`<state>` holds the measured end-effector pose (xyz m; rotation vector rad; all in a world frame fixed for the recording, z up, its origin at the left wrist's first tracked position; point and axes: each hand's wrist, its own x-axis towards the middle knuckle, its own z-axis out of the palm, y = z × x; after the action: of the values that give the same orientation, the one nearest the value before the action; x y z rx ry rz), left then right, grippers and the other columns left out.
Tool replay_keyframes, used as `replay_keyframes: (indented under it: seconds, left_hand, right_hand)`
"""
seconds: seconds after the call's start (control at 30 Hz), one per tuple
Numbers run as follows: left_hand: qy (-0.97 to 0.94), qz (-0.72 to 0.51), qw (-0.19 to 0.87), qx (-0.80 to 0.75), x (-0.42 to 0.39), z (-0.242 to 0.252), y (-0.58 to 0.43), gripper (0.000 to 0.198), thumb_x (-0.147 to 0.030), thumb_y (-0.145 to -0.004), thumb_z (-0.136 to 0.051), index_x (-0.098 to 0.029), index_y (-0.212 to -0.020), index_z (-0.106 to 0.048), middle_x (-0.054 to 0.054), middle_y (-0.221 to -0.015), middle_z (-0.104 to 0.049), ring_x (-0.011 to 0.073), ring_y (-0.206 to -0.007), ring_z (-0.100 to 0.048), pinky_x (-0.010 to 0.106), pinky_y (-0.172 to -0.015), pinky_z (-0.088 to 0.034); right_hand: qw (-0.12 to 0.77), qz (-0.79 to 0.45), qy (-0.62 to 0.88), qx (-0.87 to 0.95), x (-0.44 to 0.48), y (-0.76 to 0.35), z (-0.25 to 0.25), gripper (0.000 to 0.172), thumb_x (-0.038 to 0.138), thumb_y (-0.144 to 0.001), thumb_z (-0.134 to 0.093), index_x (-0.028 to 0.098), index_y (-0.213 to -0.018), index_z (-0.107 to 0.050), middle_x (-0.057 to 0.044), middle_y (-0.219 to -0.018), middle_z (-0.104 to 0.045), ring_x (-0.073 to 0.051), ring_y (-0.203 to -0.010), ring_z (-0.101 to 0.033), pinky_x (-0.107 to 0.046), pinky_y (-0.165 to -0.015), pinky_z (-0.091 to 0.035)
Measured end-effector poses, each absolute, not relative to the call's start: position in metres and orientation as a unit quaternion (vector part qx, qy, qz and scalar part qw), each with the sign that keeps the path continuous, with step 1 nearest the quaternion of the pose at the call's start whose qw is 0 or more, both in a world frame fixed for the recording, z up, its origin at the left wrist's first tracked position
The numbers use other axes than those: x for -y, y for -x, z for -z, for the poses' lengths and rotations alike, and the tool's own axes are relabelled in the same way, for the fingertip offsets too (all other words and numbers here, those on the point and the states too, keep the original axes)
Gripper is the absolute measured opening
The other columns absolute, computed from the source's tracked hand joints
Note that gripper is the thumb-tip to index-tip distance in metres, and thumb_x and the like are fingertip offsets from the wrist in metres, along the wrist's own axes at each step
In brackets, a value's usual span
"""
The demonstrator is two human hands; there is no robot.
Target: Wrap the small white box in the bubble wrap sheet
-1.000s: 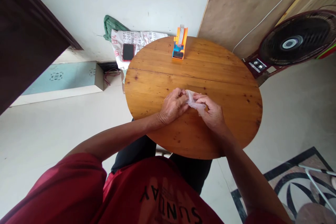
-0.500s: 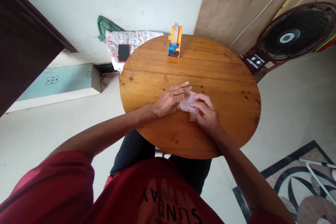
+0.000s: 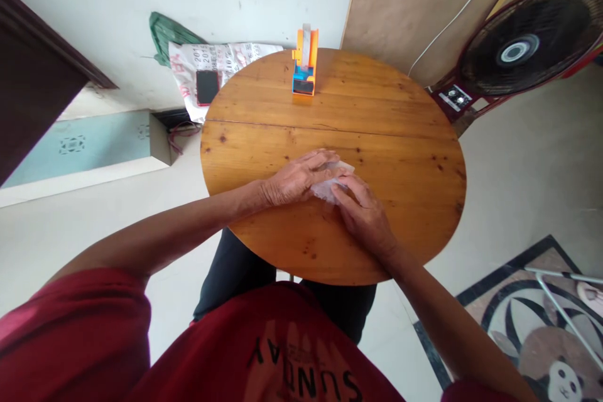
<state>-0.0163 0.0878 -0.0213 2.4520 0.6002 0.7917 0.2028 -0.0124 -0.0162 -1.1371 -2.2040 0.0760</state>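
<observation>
Head view. Both forearms reach forward from the near edge of a round wooden desk and meet just short of its centre. The left hand lies palm down, wrist low, its fingers stretched out straight and close together, pointing toward the right edge and resting flat on a small piece of clear plastic film. The right hand comes in from the near right, also palm down, with its fingers laid on the near right part of the film and touching the left hand. Whether these fingers pinch the film or only press on it cannot be told. The film lies flat on the desk between and under the two hands, mostly covered by them.

At the far edge of the desk stands an orange and blue tape dispenser, well apart from the hands. On the floor beyond the desk's far left edge lies a printed sheet with a black phone on it. A standing fan is past the far right edge.
</observation>
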Motion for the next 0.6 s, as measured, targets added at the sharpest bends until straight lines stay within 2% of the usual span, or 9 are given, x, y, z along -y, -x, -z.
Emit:
replay_keyframes:
  seconds: [0.13,0.3,0.47,0.6]
  left_hand:
    - [-0.892,-0.276,0.283,-0.219,-0.090,0.022,0.014,0.050,-0.015,-0.087,-0.064,-0.033,-0.134,-0.064,0.008,-0.155,-0.051,0.0267,-0.150,-0.041,0.049,-0.120,-0.043]
    - [-0.860,-0.335,0.331,-0.198,-0.093,0.017,0.006,0.052,-0.010,-0.081,-0.062,-0.026,-0.130,-0.068,0.012,-0.138,-0.063,0.0276,-0.133,-0.058,0.047,-0.111,-0.051]
    - [-0.729,-0.303,0.561,-0.249,-0.100,0.001,0.000,0.033,-0.015,-0.086,-0.062,-0.019,-0.117,-0.073,0.009,-0.112,-0.076,0.0210,-0.099,-0.074,0.033,-0.084,-0.061]
    - [-0.626,-0.270,0.640,-0.354,-0.110,-0.009,-0.006,0.023,-0.015,-0.090,-0.057,-0.007,-0.103,-0.074,0.009,-0.083,-0.077,0.0183,-0.070,-0.072,0.027,-0.060,-0.056]
  right_hand:
    - [0.337,-0.019,0.429,0.838,0.009,-0.205,0.017,0.046,0.012,-0.093,-0.054,0.031,-0.134,-0.060,-0.011,-0.135,-0.065,-0.029,-0.133,-0.058,-0.052,-0.109,-0.050]
    - [0.339,-0.010,0.436,0.834,0.002,-0.209,0.009,0.050,0.014,-0.088,-0.059,0.029,-0.136,-0.057,-0.012,-0.134,-0.064,-0.032,-0.133,-0.057,-0.054,-0.108,-0.047]
    - [0.336,-0.121,0.478,0.802,-0.012,-0.212,-0.013,0.059,0.027,-0.081,-0.075,0.029,-0.136,-0.057,-0.011,-0.138,-0.063,-0.034,-0.130,-0.058,-0.055,-0.109,-0.045]
    - [0.392,-0.275,0.498,0.723,-0.034,-0.211,-0.022,0.065,0.034,-0.078,-0.080,0.028,-0.138,-0.055,-0.010,-0.136,-0.067,-0.030,-0.121,-0.065,-0.051,-0.106,-0.050]
